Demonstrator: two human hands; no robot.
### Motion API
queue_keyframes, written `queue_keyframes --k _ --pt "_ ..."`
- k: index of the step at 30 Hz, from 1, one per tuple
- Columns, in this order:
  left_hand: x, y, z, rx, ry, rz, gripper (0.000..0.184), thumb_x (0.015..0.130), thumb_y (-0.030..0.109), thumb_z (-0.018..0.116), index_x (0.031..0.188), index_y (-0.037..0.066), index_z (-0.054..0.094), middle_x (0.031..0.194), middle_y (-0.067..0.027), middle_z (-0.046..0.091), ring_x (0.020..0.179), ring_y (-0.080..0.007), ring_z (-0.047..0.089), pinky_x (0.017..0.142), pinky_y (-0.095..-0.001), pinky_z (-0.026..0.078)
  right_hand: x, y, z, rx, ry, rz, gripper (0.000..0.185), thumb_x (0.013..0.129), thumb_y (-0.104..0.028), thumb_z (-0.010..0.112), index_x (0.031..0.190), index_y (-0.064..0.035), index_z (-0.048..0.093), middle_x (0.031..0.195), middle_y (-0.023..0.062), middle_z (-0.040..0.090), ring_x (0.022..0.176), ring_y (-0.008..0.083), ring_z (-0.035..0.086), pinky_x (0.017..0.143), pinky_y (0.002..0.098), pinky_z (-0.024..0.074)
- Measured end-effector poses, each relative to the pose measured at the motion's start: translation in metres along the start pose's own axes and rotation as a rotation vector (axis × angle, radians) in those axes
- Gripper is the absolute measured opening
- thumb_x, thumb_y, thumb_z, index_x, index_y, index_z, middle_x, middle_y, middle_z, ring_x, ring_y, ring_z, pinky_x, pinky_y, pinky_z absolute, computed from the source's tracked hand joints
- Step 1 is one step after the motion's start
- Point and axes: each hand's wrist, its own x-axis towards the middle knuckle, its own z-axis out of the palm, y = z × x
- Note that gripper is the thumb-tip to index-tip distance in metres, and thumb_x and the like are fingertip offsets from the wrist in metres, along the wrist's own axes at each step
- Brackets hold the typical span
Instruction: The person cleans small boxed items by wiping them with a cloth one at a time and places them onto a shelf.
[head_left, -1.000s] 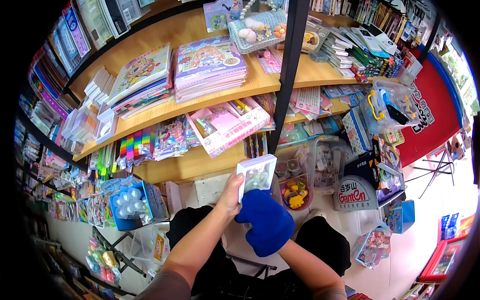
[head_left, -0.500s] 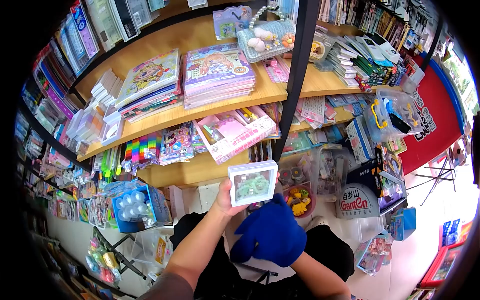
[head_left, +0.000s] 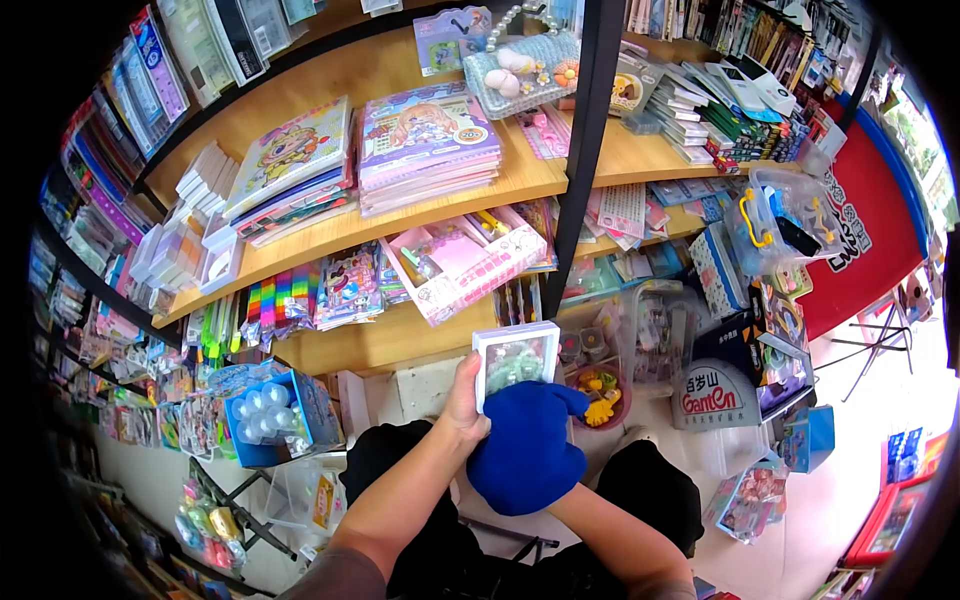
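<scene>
Gripping the near-left edge of a white-framed case (head_left: 516, 362), the left hand (head_left: 462, 408) has its thumb up along the frame. A mitt-like blue cloth (head_left: 525, 452) hides the right hand, so I cannot tell how its fingers are set. The cloth overlaps the case's lower part; the hands are close together, with the case just beyond the cloth and to the right of the left hand's thumb. The long axis seems to run away from the body, though the covered end makes that hard to judge. The case is held up above the floor (head_left: 770, 562), between black-clad knees (head_left: 648, 492) and a wooden shelf (head_left: 528, 172). Beyond lies a tilted pink box (head_left: 478, 280); a round pink basket (head_left: 625, 410) sits to the right.
</scene>
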Motion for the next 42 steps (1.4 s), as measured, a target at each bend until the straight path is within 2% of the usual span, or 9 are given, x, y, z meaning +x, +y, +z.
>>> queue_keyframes --k 5,10,13,15,19,24,28,36,42 --pt "0.0 0.002 0.018 -0.046 0.057 -0.064 0.094 0.073 0.064 0.053 0.135 -0.003 0.034 0.128 -0.0256 0.048 0.116 -0.0359 0.05 0.1 -0.0479 0.04 -0.004 0.008 0.008 0.154 0.133 -0.086 0.013 0.068 -0.009 0.059 0.081 -0.0095 0.058 0.076 0.0082 0.056 0.073 0.0264 0.056 0.066 0.0372 0.0436" --pt "-0.002 0.0 0.024 -0.152 0.045 -0.111 0.096 0.074 0.07 0.045 0.137 -0.002 0.032 0.129 -0.0256 0.046 0.115 -0.0368 0.05 0.098 -0.0491 0.04 -0.003 0.01 -0.008 0.051 -0.061 -0.087 0.013 0.07 -0.014 0.06 0.082 -0.0092 0.059 0.077 0.0071 0.056 0.074 0.0245 0.057 0.065 0.0366 0.0434" --pt "0.005 -0.003 0.018 -0.233 -0.18 -0.133 0.097 0.074 0.071 0.045 0.137 -0.002 0.032 0.13 -0.025 0.045 0.115 -0.037 0.05 0.098 -0.0488 0.04 -0.015 0.007 0.002 0.318 0.12 -0.247 0.018 0.072 -0.02 0.061 0.086 -0.009 0.061 0.078 0.0066 0.057 0.075 0.0231 0.057 0.065 0.0367 0.0428" --pt "0.01 0.005 0.012 -0.235 -0.299 -0.106 0.102 0.069 0.068 0.058 0.138 -0.002 0.03 0.134 -0.0275 0.039 0.119 -0.0383 0.046 0.101 -0.0501 0.037 -0.019 -0.01 -0.007 0.226 -0.091 -0.265 0.02 0.074 -0.023 0.061 0.088 -0.0089 0.061 0.08 0.0063 0.058 0.075 0.0231 0.057 0.066 0.0373 0.0431" --pt "0.005 0.015 0.014 -0.24 -0.359 -0.045 0.113 0.059 0.076 0.062 0.136 -0.001 0.033 0.13 -0.0268 0.042 0.117 -0.0398 0.047 0.1 -0.0539 0.036 -0.011 -0.028 -0.044 0.396 -0.185 -0.166 0.023 0.072 -0.026 0.062 0.083 -0.0052 0.059 0.085 0.0163 0.057 0.076 0.0293 0.055 0.065 0.041 0.0411" --pt "0.001 0.021 0.013 -0.032 -0.321 -0.029 0.125 0.049 0.084 0.059 0.135 -0.003 0.033 0.13 -0.0267 0.043 0.116 -0.0408 0.047 0.1 -0.0564 0.034 -0.005 -0.026 -0.033 0.239 -0.336 0.173 0.027 0.076 -0.028 0.063 0.09 -0.0052 0.061 0.079 0.0117 0.058 0.075 0.0266 0.055 0.072 0.0384 0.0426" --pt "-0.002 0.02 0.02 0.048 -0.357 -0.059 0.124 0.052 0.079 0.062 0.139 -0.003 0.027 0.138 -0.0246 0.036 0.125 -0.036 0.041 0.106 -0.0468 0.032 -0.013 -0.014 -0.022 -0.181 -0.208 -0.093 0.028 0.075 -0.028 0.063 0.089 -0.004 0.06 0.079 0.013 0.058 0.075 0.0281 0.056 0.073 0.0378 0.0429" --pt "0.001 0.002 0.014 -0.045 -0.188 -0.093 0.102 0.069 0.07 0.059 0.138 -0.001 0.031 0.135 -0.0196 0.042 0.125 -0.0305 0.043 0.107 -0.0429 0.032 -0.004 0.011 0.022 0.006 -0.079 0.096 0.023 0.075 -0.024 0.062 0.087 -0.004 0.06 0.082 0.0136 0.058 0.076 0.0289 0.055 0.07 0.039 0.0425" --pt "-0.003 0.022 0.02 -0.001 -0.141 0.09 0.113 0.06 0.076 0.062 0.137 -0.001 0.031 0.132 -0.0267 0.042 0.12 -0.0394 0.045 0.103 -0.0515 0.034 -0.01 0.056 0.016 0.035 -0.024 0.419 0.019 0.075 -0.02 0.06 0.085 -0.004 0.059 0.085 0.014 0.058 0.076 0.0295 0.055 0.068 0.04 0.0422"
